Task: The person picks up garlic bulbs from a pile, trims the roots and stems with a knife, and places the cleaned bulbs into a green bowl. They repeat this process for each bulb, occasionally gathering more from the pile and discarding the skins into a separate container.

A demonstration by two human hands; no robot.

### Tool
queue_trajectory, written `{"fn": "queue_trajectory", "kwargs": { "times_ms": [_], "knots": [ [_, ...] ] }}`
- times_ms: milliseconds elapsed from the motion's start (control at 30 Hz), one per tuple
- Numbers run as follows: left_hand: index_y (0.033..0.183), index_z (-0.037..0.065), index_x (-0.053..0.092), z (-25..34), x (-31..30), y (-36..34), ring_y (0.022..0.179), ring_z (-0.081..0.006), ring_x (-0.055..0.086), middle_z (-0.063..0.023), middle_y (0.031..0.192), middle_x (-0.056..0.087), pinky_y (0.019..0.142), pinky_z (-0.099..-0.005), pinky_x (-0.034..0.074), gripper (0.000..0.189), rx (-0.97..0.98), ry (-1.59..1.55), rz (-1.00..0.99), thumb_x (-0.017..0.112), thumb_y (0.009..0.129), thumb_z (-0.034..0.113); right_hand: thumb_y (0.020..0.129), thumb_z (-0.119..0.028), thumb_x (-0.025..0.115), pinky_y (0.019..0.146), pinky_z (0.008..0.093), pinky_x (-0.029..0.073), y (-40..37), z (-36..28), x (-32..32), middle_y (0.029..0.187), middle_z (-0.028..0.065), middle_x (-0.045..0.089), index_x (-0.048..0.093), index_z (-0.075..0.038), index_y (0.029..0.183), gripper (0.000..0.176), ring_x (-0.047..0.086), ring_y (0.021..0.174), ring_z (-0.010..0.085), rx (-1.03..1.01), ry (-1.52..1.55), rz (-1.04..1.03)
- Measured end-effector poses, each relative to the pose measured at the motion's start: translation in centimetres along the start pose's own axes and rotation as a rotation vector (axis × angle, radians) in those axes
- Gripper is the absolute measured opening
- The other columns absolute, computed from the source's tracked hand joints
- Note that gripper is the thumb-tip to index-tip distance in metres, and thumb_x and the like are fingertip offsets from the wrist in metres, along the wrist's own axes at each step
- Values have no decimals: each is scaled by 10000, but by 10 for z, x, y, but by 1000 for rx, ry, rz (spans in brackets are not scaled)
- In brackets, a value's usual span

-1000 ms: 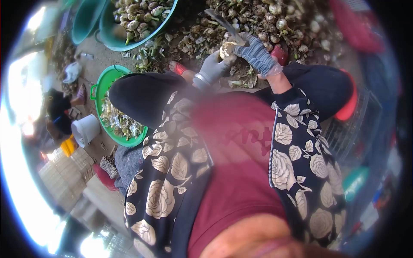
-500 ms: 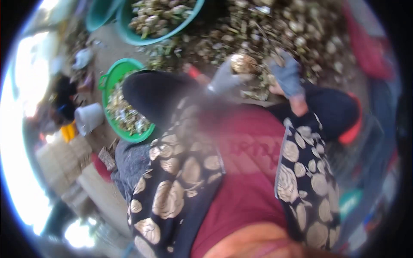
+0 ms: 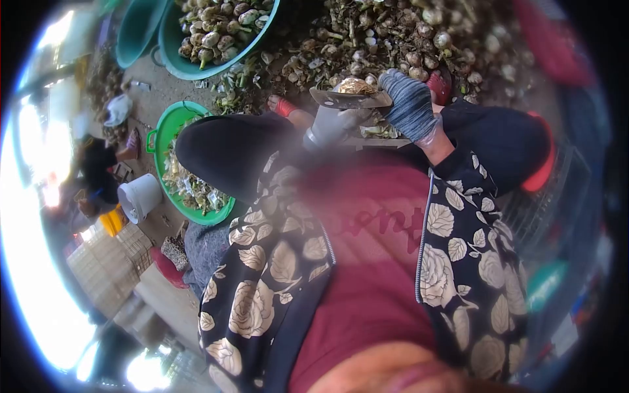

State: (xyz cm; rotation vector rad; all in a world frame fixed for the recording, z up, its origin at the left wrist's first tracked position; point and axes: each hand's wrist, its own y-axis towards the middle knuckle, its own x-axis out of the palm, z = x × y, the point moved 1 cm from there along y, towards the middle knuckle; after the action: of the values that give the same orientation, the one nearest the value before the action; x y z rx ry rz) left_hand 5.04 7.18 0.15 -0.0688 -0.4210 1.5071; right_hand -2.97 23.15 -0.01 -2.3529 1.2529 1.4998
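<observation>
Bulb (image 3: 357, 86) looks round, golden-brown, above knife (image 3: 350, 99) blade.

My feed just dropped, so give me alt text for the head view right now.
The left hand, grey-gloved, holds a bulb while the right hand holds a knife, blade against it. Beyond lie a pile of bulbs, a teal basin of bulbs and a green basin of trimmings.
</observation>
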Motion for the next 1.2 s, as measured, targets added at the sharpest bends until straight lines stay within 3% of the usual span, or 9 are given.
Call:
{"fn": "queue_trajectory", "kwargs": {
  "times_ms": [233, 433, 567, 633, 833, 933, 1033, 1167, 1200],
  "knots": [
    [1024, -3, 550, 23, -5, 11, 824, -155, 581, -60, 937, 601, 740, -290, 476, 318, 467, 508, -193, 628, 742, 121, 647, -205, 676, 775, 388, 471, -5, -8, -5, 942, 139, 610, 578, -19, 1018, 426, 595, 885, 286, 41, 43, -103],
    [1038, 24, 542, 16, 5, -3, 817, -175, 591, -81, 952, 599, 736, -305, 484, 308, 138, 221, -8, 637, 752, 92, 661, -211, 673, 682, 370, 485, -4, -5, 2, 882, 132, 604, 578, -23, 971, 375, 606, 798, 287, 4, 112, -31],
    [1054, 31, 528, -13, -4, -6, 808, -196, 584, -89, 952, 585, 751, -324, 490, 289, -4, -339, -173, 582, 803, 164, 711, -186, 631, 645, 365, 479, -5, 3, 4, 786, 132, 619, 571, -11, 787, 200, 600, 728, 302, 326, 89, -158],
    [1094, 25, 498, 13, 17, -24, 796, -198, 570, -91, 949, 568, 754, -323, 495, 346, 15, -184, -147, 536, 838, 255, 749, -183, 624, 653, 338, 479, -31, 70, 47, 778, 150, 626, 587, 4, 820, 203, 604, 722, 274, 794, 276, -28],
    [1130, -14, 472, 9, -8, -21, 839, -125, 579, -65, 941, 582, 733, -215, 472, 513, 85, -527, 158, 694, 743, 239, 780, -221, 658, 651, 262, 458, -26, 77, 44, 737, 70, 620, 594, 38, 932, 306, 546, 650, 119, 708, 539, 252],
    [1114, -5, 479, 34, -7, -19, 850, -117, 579, -63, 961, 584, 715, -236, 471, 485, 28, 153, 124, 693, 718, 176, 777, -216, 664, 633, 273, 454, -33, 89, 51, 751, 57, 625, 598, 25, 958, 308, 553, 662, 116, 879, 698, 70],
    [1013, 53, 527, 51, 2, -15, 938, -251, 575, -94, 1040, 575, 789, -379, 461, 397, 600, 1079, 42, 623, 627, 49, 773, -220, 663, 623, 268, 452, 5, 35, -3, 771, 68, 630, 599, 23, 973, 321, 556, 658, 122, 825, 627, -18],
    [850, 110, 610, 42, 8, -8, 940, -236, 548, -68, 988, 565, 792, -357, 426, 173, 784, 1564, -399, 579, 680, 126, 741, -218, 658, 681, 337, 491, 43, -12, -35, 833, 142, 637, 602, -2, 943, 301, 620, 755, 273, 330, 182, -339],
    [800, 124, 627, 35, 10, -4, 911, -215, 546, -50, 940, 562, 781, -334, 423, 132, 805, 1705, -457, 571, 690, 170, 741, -228, 625, 688, 405, 491, 38, -3, -16, 823, 164, 622, 599, -35, 877, 238, 606, 789, 340, 88, 142, -141]
  ]
}}
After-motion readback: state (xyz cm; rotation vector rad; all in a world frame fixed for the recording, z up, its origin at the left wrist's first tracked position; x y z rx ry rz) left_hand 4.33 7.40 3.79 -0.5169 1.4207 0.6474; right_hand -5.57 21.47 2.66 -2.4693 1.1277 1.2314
